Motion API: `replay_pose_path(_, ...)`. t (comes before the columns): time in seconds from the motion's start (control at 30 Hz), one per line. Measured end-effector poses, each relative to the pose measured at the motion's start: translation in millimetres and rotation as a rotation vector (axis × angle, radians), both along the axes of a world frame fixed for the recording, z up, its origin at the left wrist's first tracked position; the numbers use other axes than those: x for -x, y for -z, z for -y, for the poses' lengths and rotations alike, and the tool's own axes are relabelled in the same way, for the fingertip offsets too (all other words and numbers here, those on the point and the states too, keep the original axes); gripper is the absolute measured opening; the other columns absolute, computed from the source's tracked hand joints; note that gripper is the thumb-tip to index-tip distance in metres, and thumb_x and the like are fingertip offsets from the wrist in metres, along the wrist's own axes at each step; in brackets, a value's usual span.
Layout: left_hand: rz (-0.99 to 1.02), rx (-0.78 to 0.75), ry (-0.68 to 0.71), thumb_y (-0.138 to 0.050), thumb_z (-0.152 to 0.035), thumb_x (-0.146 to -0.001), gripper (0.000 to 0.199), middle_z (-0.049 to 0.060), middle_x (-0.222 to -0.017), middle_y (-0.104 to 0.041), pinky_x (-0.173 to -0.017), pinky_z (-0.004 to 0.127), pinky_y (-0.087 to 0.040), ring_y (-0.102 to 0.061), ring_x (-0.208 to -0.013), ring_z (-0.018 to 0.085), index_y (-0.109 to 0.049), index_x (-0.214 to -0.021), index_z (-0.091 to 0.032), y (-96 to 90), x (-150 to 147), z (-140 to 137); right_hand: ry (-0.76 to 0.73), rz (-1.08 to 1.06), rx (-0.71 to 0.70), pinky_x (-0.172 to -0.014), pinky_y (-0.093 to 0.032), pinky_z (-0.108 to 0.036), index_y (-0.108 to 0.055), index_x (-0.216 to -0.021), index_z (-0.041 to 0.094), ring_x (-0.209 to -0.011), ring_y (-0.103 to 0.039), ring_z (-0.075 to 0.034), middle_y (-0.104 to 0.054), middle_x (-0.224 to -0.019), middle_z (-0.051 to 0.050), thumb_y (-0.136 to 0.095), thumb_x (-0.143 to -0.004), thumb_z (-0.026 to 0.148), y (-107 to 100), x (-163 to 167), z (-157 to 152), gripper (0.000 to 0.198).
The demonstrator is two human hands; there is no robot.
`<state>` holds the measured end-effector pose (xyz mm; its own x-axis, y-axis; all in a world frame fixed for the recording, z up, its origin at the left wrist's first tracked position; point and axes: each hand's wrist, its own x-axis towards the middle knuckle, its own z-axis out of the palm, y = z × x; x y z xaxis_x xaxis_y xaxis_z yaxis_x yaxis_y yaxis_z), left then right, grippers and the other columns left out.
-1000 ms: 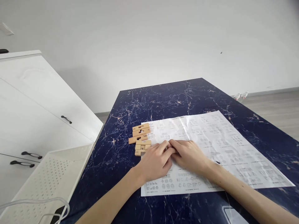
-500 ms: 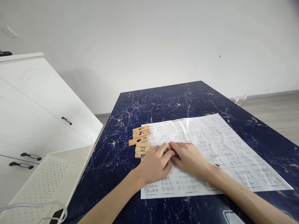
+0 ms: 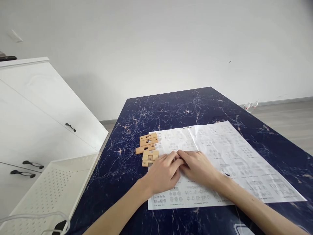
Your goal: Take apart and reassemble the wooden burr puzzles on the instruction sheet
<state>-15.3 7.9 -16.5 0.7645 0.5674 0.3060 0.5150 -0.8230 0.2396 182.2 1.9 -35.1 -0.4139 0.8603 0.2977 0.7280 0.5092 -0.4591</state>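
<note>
My left hand (image 3: 164,173) rests over the lower left part of a printed paper sheet (image 3: 210,143), its fingers curled. Against it lies my right hand (image 3: 198,166), also with bent fingers, and the fingertips of both meet and overlap. Whatever may be between them is hidden. Just left of my left hand, notched wooden puzzle pieces (image 3: 149,137) lie in a row across the sheet's left edge, some marked with numbers. The nearest light wooden pieces (image 3: 150,157) almost touch my left hand.
The sheet lies on a dark blue marbled table (image 3: 158,111). To the left stand a white cabinet (image 3: 49,107) with black handles and a perforated white panel (image 3: 52,186) with a pale cable (image 3: 36,216). A small dark item (image 3: 227,174) is beside my right wrist.
The view has shifted very slightly, so everything sits a little lower in it. My hands keep the same pose on the sheet, and the wooden pieces have not moved.
</note>
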Motion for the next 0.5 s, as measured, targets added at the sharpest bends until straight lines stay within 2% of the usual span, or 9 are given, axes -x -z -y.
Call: replay_pose_path(0.5, -0.009, 0.002, -0.004, -0.050, -0.012, -0.096, 0.023, 0.008, -0.106, -0.063, -0.078, 0.038, -0.060, -0.065, -0.085, 0.021, -0.063, -0.114, -0.017, 0.5, 1.0, 0.1, 0.011, -0.003, 0.016, -0.053, -0.023, -0.026, -0.039, -0.079, 0.023, -0.052, -0.043, -0.012, -0.058, -0.065, 0.004, -0.046, -0.082, 0.007, -2.3, 3.1, 0.7, 0.018)
